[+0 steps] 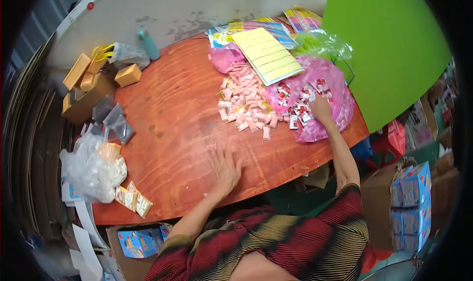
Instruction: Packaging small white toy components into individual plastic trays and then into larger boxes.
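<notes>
My left hand (225, 168) lies flat on the reddish wooden table (172, 108), fingers spread and nothing in them. My right hand (321, 108) reaches into a pink plastic bag (340, 96) on the table's right side. Its fingers dip among small white-and-red packets (300, 106), so whether they grip one is hidden. Left of the bag spreads a loose heap of small pink packets (246, 101). A yellow lined sheet or pad (267, 55) rests over the back of the heap and the bag's edge.
Printed colourful sheets (256, 29) and a clear-and-green plastic bag (322, 44) lie at the back. Yellow boxes (128, 75), a teal bottle (148, 44), clear plastic containers (114, 121) and a whitish plastic bag (91, 167) stand left. A green panel (384, 49) borders the right. Cartons (379, 207) flank me below.
</notes>
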Action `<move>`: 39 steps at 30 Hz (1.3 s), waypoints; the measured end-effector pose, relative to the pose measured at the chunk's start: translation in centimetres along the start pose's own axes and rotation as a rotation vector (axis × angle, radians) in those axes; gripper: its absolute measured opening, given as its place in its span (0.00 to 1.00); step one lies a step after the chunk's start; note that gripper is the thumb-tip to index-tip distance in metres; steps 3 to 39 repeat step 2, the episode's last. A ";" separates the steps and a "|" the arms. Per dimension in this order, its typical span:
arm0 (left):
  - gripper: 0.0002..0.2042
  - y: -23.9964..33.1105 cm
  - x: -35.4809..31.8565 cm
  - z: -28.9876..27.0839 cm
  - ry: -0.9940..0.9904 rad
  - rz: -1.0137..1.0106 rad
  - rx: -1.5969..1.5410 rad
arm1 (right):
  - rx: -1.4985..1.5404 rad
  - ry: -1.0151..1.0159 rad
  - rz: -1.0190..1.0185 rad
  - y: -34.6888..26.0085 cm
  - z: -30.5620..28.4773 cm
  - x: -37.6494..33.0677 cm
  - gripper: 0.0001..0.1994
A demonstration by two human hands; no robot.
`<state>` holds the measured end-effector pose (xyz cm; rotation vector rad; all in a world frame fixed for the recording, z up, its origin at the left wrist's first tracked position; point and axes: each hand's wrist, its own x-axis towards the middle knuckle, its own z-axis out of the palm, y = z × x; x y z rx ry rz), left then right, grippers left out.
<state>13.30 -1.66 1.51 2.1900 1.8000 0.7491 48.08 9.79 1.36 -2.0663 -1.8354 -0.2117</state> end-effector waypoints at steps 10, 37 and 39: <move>0.31 -0.4 -2.4 -0.9 -0.036 -0.021 -0.059 | 0.007 -0.110 -0.053 -1.3 1.3 0.9 0.25; 0.31 -0.4 -2.4 -0.9 -0.036 -0.021 -0.059 | 0.007 -0.110 -0.053 -1.3 1.3 0.9 0.25; 0.31 -0.4 -2.4 -0.9 -0.036 -0.021 -0.059 | 0.007 -0.110 -0.053 -1.3 1.3 0.9 0.25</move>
